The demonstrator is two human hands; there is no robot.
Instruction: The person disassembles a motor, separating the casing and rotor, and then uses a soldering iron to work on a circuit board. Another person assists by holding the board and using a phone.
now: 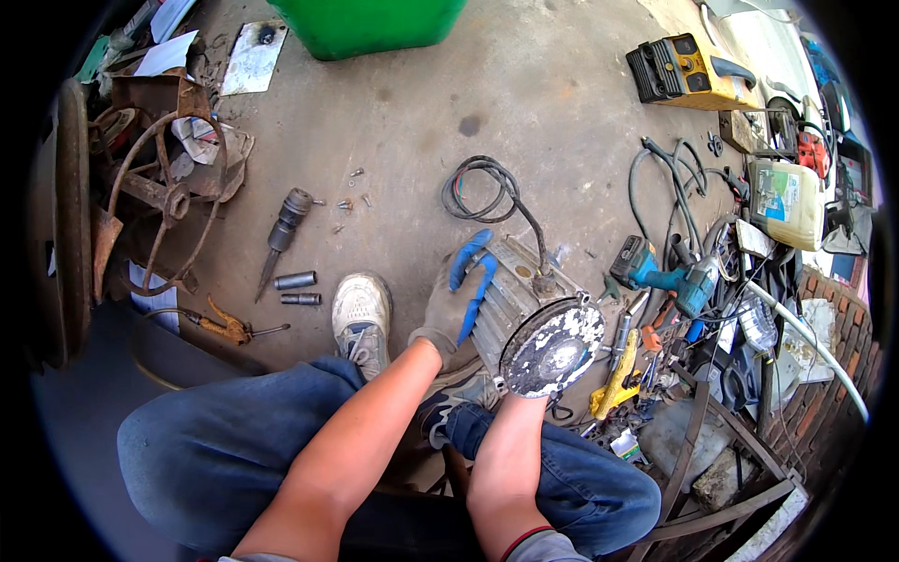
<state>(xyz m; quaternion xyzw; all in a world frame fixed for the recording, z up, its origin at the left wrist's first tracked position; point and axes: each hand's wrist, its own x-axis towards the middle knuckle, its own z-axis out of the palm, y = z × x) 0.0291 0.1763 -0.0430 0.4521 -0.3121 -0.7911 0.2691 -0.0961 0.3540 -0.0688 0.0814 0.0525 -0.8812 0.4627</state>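
Observation:
A grey finned electric motor [501,300] leans toward me in front of my shoes, its round end cover [554,351] facing up with flaking white paint. From its side a black cable [529,217] runs out and lies coiled on the floor. My left hand [448,304], in a grey glove with blue fingers, is closed on the motor's left side. My right forearm [508,450] reaches up to the lower edge of the end cover, which hides the right hand and its fingers. Left of the motor lie an air hammer-like tool with a pointed bit [286,225], two sockets [297,280] and several small bolts [346,203].
A green bin [370,28] stands at the far side. To the right are a teal cordless impact wrench [670,273], a yellow machine [693,73], a pale jerrycan [785,201] and heaped tools. A rusty handwheel [173,201] and an orange blow gun [225,325] lie left.

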